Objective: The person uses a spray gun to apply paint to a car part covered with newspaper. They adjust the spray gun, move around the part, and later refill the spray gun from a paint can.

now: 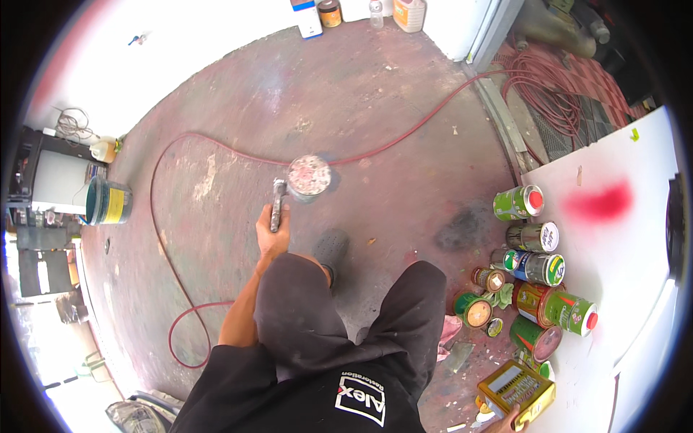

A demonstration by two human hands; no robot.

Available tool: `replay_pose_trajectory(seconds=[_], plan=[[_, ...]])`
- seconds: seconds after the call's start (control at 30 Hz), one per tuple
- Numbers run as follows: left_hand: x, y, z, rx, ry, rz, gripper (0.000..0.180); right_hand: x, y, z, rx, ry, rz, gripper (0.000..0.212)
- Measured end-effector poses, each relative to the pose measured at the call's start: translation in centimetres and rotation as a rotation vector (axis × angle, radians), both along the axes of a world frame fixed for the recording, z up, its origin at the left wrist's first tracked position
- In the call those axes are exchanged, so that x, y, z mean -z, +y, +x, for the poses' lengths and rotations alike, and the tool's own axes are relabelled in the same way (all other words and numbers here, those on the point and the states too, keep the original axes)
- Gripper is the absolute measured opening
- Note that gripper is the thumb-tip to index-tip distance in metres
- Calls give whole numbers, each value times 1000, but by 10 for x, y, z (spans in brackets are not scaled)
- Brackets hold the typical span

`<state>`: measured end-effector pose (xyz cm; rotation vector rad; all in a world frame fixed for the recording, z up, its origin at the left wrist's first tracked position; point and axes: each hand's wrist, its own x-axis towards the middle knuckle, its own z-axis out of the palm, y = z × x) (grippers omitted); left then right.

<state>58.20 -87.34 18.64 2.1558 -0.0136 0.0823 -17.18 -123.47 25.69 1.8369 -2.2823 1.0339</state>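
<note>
My left hand [272,232] is closed round a short, paint-spattered tool [277,208] with a narrow handle; its exact kind is unclear. Just beyond the tool stands a round can [310,175], its top speckled pink and white. At the lower right, my right hand [511,421] grips the near end of a yellow rectangular metal tin [516,390], which lies tilted. Most of that hand is cut off or hidden by the tin. Several paint cans surround it, among them a green can with a red cap [574,315] and a dark green can [534,338].
A red hose [433,108] curves over the stained floor and ends in a coil [545,94] by the doorway. A bucket [108,202] stands at the left. More bottles and a jug [409,14] line the far wall. A white panel [599,216] with red paint stands right.
</note>
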Motion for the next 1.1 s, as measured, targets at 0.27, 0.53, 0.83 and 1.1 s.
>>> replay_pose_trajectory(seconds=[0.27, 0.53, 0.83, 1.1], plan=[[-19, -20, -6, 162, 110, -35, 35, -156, 11, 119, -342, -156, -197, 98], [-9, -35, -10, 247, 151, -151, 49, -97, -48, 311, -741, -314, -78, 80], [14, -42, 5, 398, 207, -142, 44, 99, -32, 542, -957, -422, -44, 74], [26, -37, 2, 544, 302, -127, 45, 116, 12, 546, -938, -166, 26, 103]])
